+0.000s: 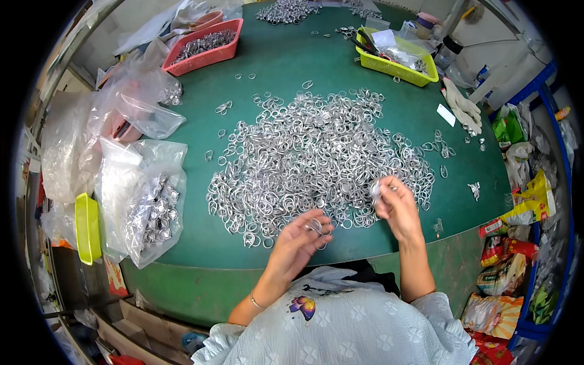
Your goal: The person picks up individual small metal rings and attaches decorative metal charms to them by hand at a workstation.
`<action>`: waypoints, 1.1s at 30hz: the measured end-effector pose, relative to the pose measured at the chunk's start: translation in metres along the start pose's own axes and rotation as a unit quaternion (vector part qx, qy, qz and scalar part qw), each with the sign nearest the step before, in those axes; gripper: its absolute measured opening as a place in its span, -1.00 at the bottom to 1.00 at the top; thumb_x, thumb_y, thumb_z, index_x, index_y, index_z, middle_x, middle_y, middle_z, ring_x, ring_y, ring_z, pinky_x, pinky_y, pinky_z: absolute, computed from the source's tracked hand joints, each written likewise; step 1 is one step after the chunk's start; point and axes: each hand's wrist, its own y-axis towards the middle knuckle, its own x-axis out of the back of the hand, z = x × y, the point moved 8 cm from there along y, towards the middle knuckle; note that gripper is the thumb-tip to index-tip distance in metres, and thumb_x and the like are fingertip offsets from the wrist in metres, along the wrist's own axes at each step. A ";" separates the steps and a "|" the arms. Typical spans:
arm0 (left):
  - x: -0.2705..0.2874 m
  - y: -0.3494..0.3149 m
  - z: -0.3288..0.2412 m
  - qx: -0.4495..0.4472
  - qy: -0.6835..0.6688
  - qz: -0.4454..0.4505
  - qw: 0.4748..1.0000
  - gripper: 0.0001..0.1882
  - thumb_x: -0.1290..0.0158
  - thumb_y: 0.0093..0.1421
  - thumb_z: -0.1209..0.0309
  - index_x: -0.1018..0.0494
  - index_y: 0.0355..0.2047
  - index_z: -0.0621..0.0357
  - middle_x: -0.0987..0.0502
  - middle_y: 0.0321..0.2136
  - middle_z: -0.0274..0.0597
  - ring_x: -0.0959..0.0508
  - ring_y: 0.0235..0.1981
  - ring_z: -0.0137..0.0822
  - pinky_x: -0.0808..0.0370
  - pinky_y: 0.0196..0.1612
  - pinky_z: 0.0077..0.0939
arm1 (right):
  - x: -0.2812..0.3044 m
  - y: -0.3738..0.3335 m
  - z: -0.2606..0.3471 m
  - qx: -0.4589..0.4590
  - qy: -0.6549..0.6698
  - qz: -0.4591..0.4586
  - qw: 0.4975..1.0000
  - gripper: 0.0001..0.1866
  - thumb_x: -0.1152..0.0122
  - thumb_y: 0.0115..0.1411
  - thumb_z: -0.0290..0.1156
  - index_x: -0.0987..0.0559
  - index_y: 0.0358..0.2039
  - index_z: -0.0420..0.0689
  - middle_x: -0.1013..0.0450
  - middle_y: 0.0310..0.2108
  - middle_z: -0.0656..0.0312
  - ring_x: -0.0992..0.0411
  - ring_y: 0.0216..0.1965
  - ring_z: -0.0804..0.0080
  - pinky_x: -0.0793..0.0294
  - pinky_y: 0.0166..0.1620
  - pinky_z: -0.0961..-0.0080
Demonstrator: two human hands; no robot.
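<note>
A wide heap of small silvery metal rings covers the middle of the green table. At the near edge of the heap, my left hand is turned partly palm up, its curled fingers holding a metal ring. Over the heap's right front, my right hand pinches a shiny silvery piece between thumb and fingers; its exact shape is blurred. A few single rings lie apart from the heap, such as a linked pair on the right.
A red tray of metal pieces stands at the back left, a yellow-green basket at the back right. Clear plastic bags lie along the left. White gloves rest at the right edge, beside a blue rack with colourful packets.
</note>
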 end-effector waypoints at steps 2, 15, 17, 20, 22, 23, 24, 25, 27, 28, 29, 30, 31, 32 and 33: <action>-0.017 -0.002 0.020 0.090 -0.091 0.034 0.991 -0.64 0.07 0.24 0.36 -0.30 0.00 0.26 -0.41 -0.07 -0.04 -0.41 0.01 -0.14 -0.33 0.10 -0.18 | -0.032 -0.016 -0.001 -0.029 -0.019 0.090 0.995 -0.91 -0.08 0.21 -0.45 -0.45 -0.29 -0.15 -0.37 -0.44 0.36 -0.32 -0.46 0.66 -0.23 -0.56 0.75; -0.018 -0.007 0.054 0.185 -0.128 0.039 0.974 -0.59 0.06 0.21 0.49 -0.28 0.09 0.19 -0.46 -0.30 -0.26 -0.44 -0.40 -0.51 -0.31 -0.54 -0.71 | -0.066 0.004 0.037 0.351 -0.587 -0.029 0.729 -0.82 -0.25 -0.08 -0.53 -0.51 -0.39 -0.20 -0.40 -0.37 0.18 -0.34 -0.30 0.21 -0.27 -0.19 0.34; -0.019 -0.010 0.053 0.185 -0.161 0.098 0.964 -0.54 0.05 0.20 0.51 -0.24 0.13 0.18 -0.45 -0.25 -0.26 -0.42 -0.40 -0.53 -0.31 -0.50 -0.71 | -0.059 -0.001 0.041 0.371 -0.583 -0.043 0.721 -0.82 -0.24 -0.08 -0.54 -0.50 -0.39 -0.20 -0.41 -0.40 0.18 -0.34 -0.31 0.20 -0.27 -0.20 0.34; -0.021 -0.008 0.050 0.184 -0.148 0.114 0.965 -0.50 0.05 0.19 0.49 -0.19 0.17 0.17 -0.43 -0.13 -0.23 -0.43 -0.35 -0.50 -0.39 -0.38 -0.69 | -0.038 -0.005 0.050 0.379 -0.515 -0.161 0.752 -0.85 -0.20 -0.07 -0.61 -0.49 -0.42 -0.24 -0.44 -0.39 0.13 -0.39 -0.32 0.16 -0.31 -0.19 0.33; -0.019 -0.009 0.047 0.182 -0.065 0.056 0.980 -0.49 0.06 0.20 0.48 -0.17 0.18 0.17 -0.40 -0.05 -0.20 -0.46 -0.29 -0.45 -0.44 -0.29 -0.69 | -0.035 -0.008 0.049 0.376 -0.488 -0.160 0.772 -0.86 -0.19 -0.07 -0.63 -0.49 -0.43 -0.25 -0.45 -0.39 0.12 -0.40 -0.31 0.16 -0.33 -0.18 0.33; -0.023 -0.011 0.043 0.176 -0.071 0.039 0.981 -0.49 0.07 0.20 0.46 -0.18 0.18 0.17 -0.41 -0.04 -0.17 -0.47 -0.27 -0.41 -0.43 -0.30 -0.68 | -0.035 -0.007 0.047 0.364 -0.489 -0.134 0.782 -0.87 -0.19 -0.07 -0.63 -0.50 -0.43 -0.25 -0.46 -0.38 0.12 -0.41 -0.31 0.16 -0.34 -0.18 0.33; -0.029 -0.012 0.039 0.170 -0.076 0.023 0.982 -0.50 0.07 0.21 0.45 -0.18 0.17 0.18 -0.41 -0.04 -0.15 -0.48 -0.24 -0.37 -0.43 -0.30 -0.68 | -0.037 -0.006 0.044 0.351 -0.489 -0.107 0.791 -0.87 -0.19 -0.07 -0.64 -0.50 -0.43 -0.25 -0.46 -0.38 0.12 -0.41 -0.31 0.16 -0.34 -0.18 0.34; -0.030 -0.009 0.035 0.160 -0.081 0.009 0.984 -0.51 0.08 0.21 0.43 -0.18 0.17 0.18 -0.41 -0.03 -0.12 -0.49 -0.22 -0.33 -0.42 -0.31 -0.67 | -0.044 -0.014 0.045 0.335 -0.436 -0.072 0.832 -0.85 -0.20 -0.09 -0.64 -0.52 -0.43 -0.24 -0.46 -0.40 0.13 -0.42 -0.33 0.17 -0.34 -0.17 0.34; -0.025 -0.008 0.033 0.143 -0.162 -0.034 0.976 -0.55 0.09 0.25 0.38 -0.22 0.14 0.16 -0.45 -0.08 -0.15 -0.49 -0.14 -0.31 -0.47 -0.25 -0.62 | -0.082 -0.034 0.053 0.366 -0.467 0.096 0.799 -0.82 -0.14 -0.07 -0.69 -0.53 -0.39 -0.26 -0.45 -0.36 0.13 -0.42 -0.28 0.22 -0.37 -0.15 0.39; -0.022 -0.008 0.032 0.134 -0.199 -0.054 0.969 -0.58 0.10 0.26 0.35 -0.24 0.13 0.14 -0.47 -0.10 -0.17 -0.49 -0.10 -0.29 -0.49 -0.21 -0.60 | -0.089 -0.034 0.046 0.330 -0.466 0.140 0.808 -0.81 -0.15 -0.07 -0.68 -0.54 -0.37 -0.25 -0.44 -0.34 0.14 -0.41 -0.26 0.22 -0.36 -0.13 0.39; -0.017 -0.008 0.035 0.127 -0.196 -0.044 0.971 -0.61 0.10 0.27 0.33 -0.27 0.09 0.14 -0.48 -0.12 -0.17 -0.50 -0.11 -0.30 -0.49 -0.21 -0.58 | -0.097 -0.033 0.038 0.294 -0.464 0.185 0.815 -0.80 -0.15 -0.07 -0.67 -0.54 -0.36 -0.24 -0.44 -0.32 0.15 -0.40 -0.24 0.22 -0.35 -0.12 0.39; -0.003 -0.007 0.042 0.119 -0.194 -0.034 0.973 -0.64 0.10 0.27 0.31 -0.31 0.05 0.15 -0.49 -0.13 -0.18 -0.51 -0.12 -0.30 -0.50 -0.22 -0.57 | -0.103 -0.034 0.029 0.256 -0.460 0.230 0.819 -0.78 -0.16 -0.07 -0.65 -0.55 -0.34 -0.23 -0.44 -0.30 0.16 -0.40 -0.22 0.22 -0.34 -0.11 0.39; 0.009 -0.008 0.049 0.110 -0.193 -0.022 0.975 -0.66 0.10 0.28 0.29 -0.34 0.01 0.15 -0.50 -0.15 -0.18 -0.51 -0.14 -0.30 -0.50 -0.22 -0.55 | -0.100 -0.029 0.032 0.282 -0.475 0.198 0.810 -0.77 -0.17 -0.07 -0.63 -0.55 -0.32 -0.21 -0.43 -0.27 0.17 -0.38 -0.19 0.22 -0.33 -0.09 0.38; 0.012 -0.008 0.052 0.116 -0.189 0.002 0.975 -0.73 0.11 0.28 0.28 -0.42 -0.14 0.16 -0.51 -0.19 -0.18 -0.52 -0.15 -0.30 -0.53 -0.26 -0.50 | -0.093 -0.020 0.032 0.307 -0.490 0.165 0.799 -0.76 -0.19 -0.06 -0.60 -0.55 -0.30 -0.19 -0.42 -0.24 0.17 -0.36 -0.16 0.21 -0.31 -0.07 0.37; 0.015 -0.009 0.056 0.118 -0.168 0.002 0.979 -0.73 0.12 0.28 0.27 -0.43 -0.16 0.17 -0.51 -0.22 -0.17 -0.53 -0.18 -0.31 -0.53 -0.28 -0.50 | -0.089 -0.015 0.035 0.331 -0.503 0.131 0.787 -0.75 -0.20 -0.06 -0.58 -0.55 -0.29 -0.17 -0.41 -0.21 0.18 -0.34 -0.13 0.20 -0.29 -0.05 0.36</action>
